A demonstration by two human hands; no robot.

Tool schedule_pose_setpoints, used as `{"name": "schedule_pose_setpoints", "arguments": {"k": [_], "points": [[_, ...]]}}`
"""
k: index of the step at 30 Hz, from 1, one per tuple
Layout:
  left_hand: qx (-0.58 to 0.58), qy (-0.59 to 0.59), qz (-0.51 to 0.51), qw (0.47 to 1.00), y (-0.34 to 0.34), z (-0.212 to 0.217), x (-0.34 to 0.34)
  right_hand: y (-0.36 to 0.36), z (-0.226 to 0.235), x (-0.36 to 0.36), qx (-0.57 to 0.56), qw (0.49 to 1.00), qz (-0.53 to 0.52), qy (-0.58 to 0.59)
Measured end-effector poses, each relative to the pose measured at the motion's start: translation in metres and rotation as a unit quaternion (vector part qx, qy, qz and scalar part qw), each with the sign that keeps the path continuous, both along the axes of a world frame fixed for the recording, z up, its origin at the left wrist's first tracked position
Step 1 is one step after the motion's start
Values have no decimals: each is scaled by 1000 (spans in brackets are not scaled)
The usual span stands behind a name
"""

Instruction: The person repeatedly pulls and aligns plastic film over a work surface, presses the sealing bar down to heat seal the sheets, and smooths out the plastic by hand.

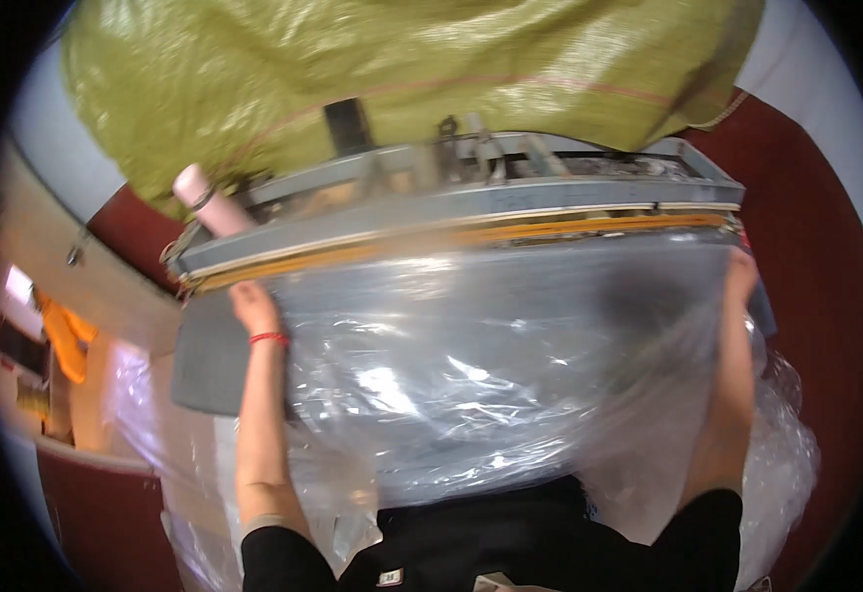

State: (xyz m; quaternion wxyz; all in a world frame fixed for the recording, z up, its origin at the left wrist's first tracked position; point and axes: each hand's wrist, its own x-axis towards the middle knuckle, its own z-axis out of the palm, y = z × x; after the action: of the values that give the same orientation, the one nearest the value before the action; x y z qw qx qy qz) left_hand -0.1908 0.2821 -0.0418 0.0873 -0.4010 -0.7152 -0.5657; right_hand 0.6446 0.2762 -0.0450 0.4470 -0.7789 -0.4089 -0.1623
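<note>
A wide sheet of clear plastic film (431, 365) stretches between my two hands, wrinkled and shiny. It lies over a grey flat surface (210, 365) that shows bare at the left. With its fingers closed, my left hand (252, 304) grips the film's far left corner; a red cord circles that wrist. At the far right corner my right hand (740, 276) is closed on the film too, its fingertips partly hidden. Both hands are just short of a long orange strip (510, 235) along the front of a grey metal frame. Loose film bunches below my right forearm.
Behind the strip stands a long grey metal tray (451, 202) holding several tools and a pink bottle (210, 200) at its left end. A large yellow-green woven sheet (431, 69) rises behind it. A doorway with an orange cloth (65, 337) is at the left.
</note>
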Motion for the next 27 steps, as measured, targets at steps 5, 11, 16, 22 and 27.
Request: {"name": "schedule_pose_setpoints", "arguments": {"k": [5, 11, 16, 22, 27], "points": [[-3, 21, 24, 999, 5, -18, -113, 76, -16, -93, 139, 925, 260, 239], [37, -122, -76, 989, 34, -28, -108, 85, -12, -89, 199, 926, 208, 243], [64, -76, -51, 994, 22, -26, -131, 88, -11, -93, 190, 943, 193, 195], [68, -219, -20, 973, 20, -7, -92, 83, -11, -87, 207, 932, 171, 244], [52, -227, -76, 970, 15, -4, -90, 63, 6, -91, 199, 911, 224, 285]]}}
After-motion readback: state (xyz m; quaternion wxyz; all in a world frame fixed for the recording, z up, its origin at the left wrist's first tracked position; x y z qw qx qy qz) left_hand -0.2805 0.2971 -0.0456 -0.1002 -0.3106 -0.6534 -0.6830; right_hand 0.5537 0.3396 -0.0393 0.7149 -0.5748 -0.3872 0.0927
